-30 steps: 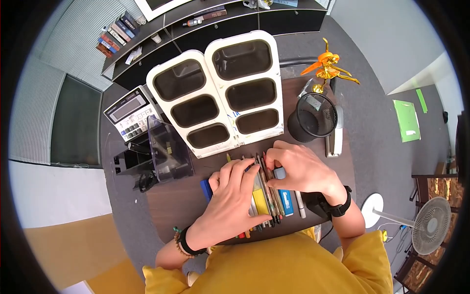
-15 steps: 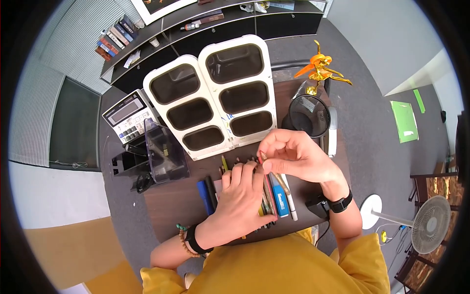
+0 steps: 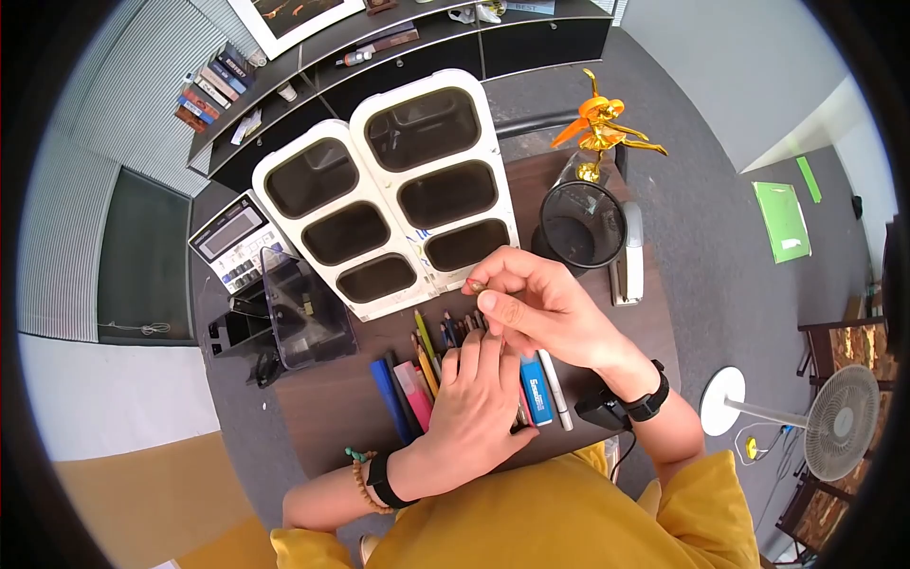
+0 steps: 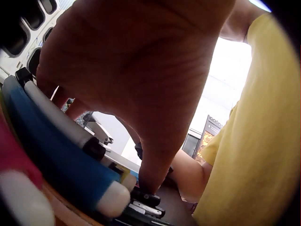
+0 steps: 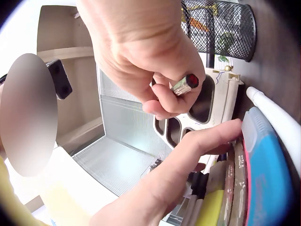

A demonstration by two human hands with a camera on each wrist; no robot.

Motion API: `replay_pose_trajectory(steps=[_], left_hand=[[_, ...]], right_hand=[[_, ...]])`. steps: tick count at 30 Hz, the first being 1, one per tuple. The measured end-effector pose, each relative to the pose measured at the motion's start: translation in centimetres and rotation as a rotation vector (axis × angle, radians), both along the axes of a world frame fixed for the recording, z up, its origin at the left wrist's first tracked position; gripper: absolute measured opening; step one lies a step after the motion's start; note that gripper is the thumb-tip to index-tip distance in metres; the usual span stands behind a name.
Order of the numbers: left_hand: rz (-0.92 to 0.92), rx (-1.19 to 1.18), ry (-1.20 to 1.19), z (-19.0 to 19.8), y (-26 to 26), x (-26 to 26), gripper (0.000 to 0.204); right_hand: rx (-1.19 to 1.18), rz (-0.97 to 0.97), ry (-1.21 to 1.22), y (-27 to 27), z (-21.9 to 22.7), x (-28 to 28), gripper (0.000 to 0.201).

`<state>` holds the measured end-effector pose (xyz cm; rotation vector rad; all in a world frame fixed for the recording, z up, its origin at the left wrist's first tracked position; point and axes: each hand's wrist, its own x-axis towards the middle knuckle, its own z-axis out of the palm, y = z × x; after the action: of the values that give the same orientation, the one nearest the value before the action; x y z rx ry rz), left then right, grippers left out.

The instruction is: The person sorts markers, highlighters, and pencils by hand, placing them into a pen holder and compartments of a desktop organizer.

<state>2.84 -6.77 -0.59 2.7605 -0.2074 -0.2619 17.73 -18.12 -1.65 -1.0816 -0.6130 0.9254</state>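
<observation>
My left hand (image 3: 474, 403) lies with extended fingers across a row of pens and pencils on the desk, covering the middle ones. Just past its fingertips, my right hand (image 3: 550, 308) is raised and pinches a pencil (image 5: 185, 84) between thumb and fingers. The pencil has a dark end with a red core and a patterned barrel; most of it is hidden in the hand. Left of my left hand lie a blue marker (image 3: 391, 400) and a pink highlighter (image 3: 412, 394). On the right are a blue case (image 3: 536, 391) with white lettering and a white pen (image 3: 557, 394).
A white organizer (image 3: 391, 218) with several dark openings stands behind the row. To its right are a black mesh cup (image 3: 592, 266), a stapler (image 3: 627, 261) and a golden figurine (image 3: 602, 123). A calculator (image 3: 232, 237) and a dark translucent holder (image 3: 308, 313) stand left.
My right hand picked a pencil out of the row and lifted it toward the organizer, turning it. My left hand stayed over the row, shifting slightly right and uncovering more pencils on its left.
</observation>
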Motion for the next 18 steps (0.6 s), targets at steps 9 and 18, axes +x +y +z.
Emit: replay_pose_trajectory(steps=[9,18], left_hand=[[0.037,-0.022,-0.045,0.0,0.18,-0.45,0.108],[0.026,-0.067,-0.047,-0.29,0.54,-0.29,0.106]], right_hand=[[-0.091,-0.032,0.021,-0.01,0.04,0.27,0.022],[-0.089,-0.025,0.05,0.25,-0.43,-0.01,0.023]])
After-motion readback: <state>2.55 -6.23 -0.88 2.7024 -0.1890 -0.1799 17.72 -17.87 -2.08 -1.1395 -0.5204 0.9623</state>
